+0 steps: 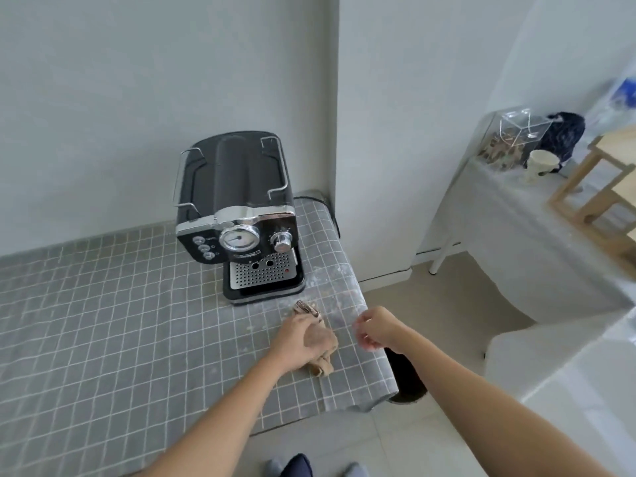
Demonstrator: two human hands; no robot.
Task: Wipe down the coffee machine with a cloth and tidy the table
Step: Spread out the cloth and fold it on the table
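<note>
On the side table at far right, a clear plastic box (516,127) sits with brownish bits inside, too blurry to identify; a pale paper cup (541,163) stands just beside it, contents not visible, and a dark bag (564,130) sits behind. A light wooden rack (599,194) is at the frame edge.

Left hand (299,339) presses down on a crumpled beige cloth (321,342), fingers curled over it and gripping; the cloth pokes out past the fingertips toward the machine and trails back under the wrist. It lies on the worktop (103,321) near the right edge, just in front of the coffee machine (241,218), not touching it. Right hand (375,327) hovers at the worktop's right edge, fingers loosely curled, thumb and forefinger close together; cannot tell if it pinches the cover's edge or holds nothing.

Machine: boxy black body, rounded top, chrome band, wire rails, round gauge, chrome knob, three small buttons, perforated metal drip tray. Worktop cover is grey fabric with a white grid, draped over the edge, with pale dusty smears near the machine. Floor is pale tile.
</note>
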